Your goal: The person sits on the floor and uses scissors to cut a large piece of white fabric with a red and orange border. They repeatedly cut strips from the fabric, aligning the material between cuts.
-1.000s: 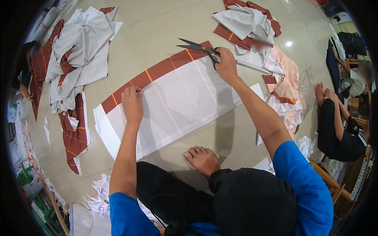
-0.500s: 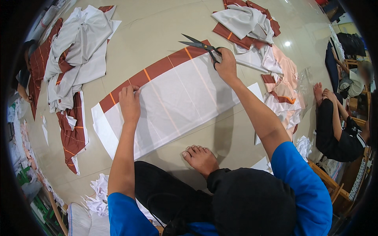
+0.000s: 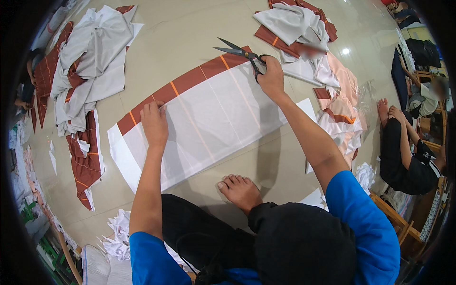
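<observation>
My right hand (image 3: 269,78) holds black scissors (image 3: 246,54) by the handles, blades parted, over the far right corner of a curved fabric panel (image 3: 211,111). The panel lies on the floor, white with faint stripes showing through and a reddish-brown band (image 3: 190,79) crossed by orange lines along its far edge. My left hand (image 3: 153,118) rests on the panel's left part, its curled fingertips pinching at the border between band and white cloth. A white layer (image 3: 124,154) sticks out at the panel's left end, another at the right.
Rumpled white and brown fabric piles (image 3: 92,61) lie left and far right (image 3: 289,21), peach cloth (image 3: 342,80) below the latter. My bare foot (image 3: 240,190) is near the panel. Co-workers sit at right (image 3: 403,156) and far left (image 3: 28,71). Paper scraps (image 3: 116,235) lie lower left.
The whole view has shifted slightly, the floor items appearing a little up and left. The co-worker at far left has moved an arm. My hands keep their places on panel and scissors.
</observation>
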### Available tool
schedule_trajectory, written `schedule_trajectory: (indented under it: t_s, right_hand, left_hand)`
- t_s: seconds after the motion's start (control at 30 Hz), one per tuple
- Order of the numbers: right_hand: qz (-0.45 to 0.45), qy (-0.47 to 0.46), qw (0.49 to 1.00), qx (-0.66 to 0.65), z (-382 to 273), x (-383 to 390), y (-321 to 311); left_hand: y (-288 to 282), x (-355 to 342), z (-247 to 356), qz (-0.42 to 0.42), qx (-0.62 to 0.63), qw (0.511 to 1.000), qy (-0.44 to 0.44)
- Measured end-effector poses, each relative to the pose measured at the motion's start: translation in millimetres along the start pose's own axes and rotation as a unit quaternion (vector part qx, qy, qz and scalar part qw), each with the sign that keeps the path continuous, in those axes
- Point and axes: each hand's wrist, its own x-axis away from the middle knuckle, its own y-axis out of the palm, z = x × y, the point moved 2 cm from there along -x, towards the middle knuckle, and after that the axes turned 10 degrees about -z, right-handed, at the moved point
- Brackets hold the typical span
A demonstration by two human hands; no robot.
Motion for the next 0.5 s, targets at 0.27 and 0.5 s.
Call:
schedule_trajectory:
  t_s: [0.27,0.5]
  right_hand:
    - [-0.228,0.204,0.941,-0.144,-64,82,-61]
    - [-0.426,0.382,0.691,-0.443,-90,310,-119]
  left_hand:
    - [22,71,30,-0.028,-0.094,0.994,-0.052]
    - [46,78,49,-0.05,-0.102,0.99,-0.082]
